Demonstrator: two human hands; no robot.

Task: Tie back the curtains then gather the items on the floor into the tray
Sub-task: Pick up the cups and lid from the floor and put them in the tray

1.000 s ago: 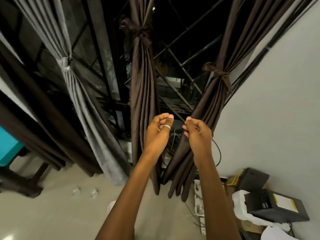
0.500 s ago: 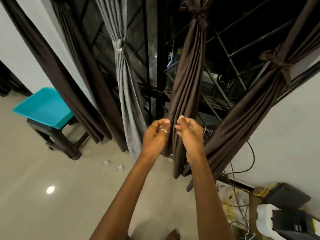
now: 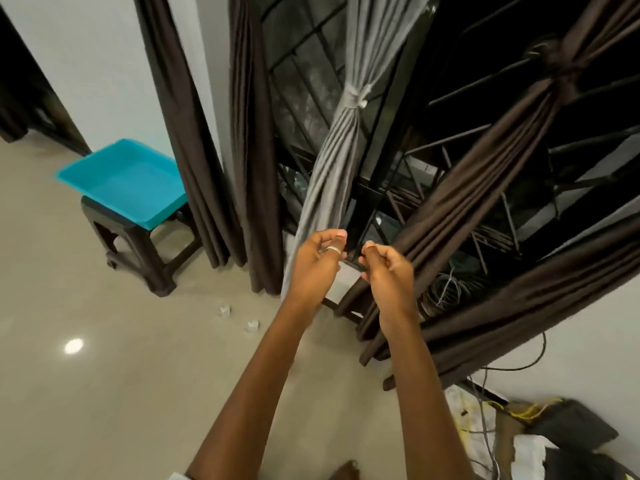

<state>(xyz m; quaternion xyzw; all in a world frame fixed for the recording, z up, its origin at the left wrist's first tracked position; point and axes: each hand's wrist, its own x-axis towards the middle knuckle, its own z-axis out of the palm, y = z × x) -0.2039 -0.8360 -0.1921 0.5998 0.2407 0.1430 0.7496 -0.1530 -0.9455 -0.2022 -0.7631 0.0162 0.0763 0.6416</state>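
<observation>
a: what is the room like?
b: glossy beige floor, white wall, a dark window grille. a grey curtain is cinched with a pale tie; to its right a brown curtain is knotted. two more brown curtains hang straight at the left.
a: and the tray?
b: the turquoise tray sits on a dark stool by the wall. two small crumpled bits lie on the floor between the stool and the hands.
a: the hands?
b: the left hand and right hand are raised side by side, fingers clenched inward, nothing visible in them.
a: any writing?
b: the clutter and cables in the corner are too blurred to read.
</observation>
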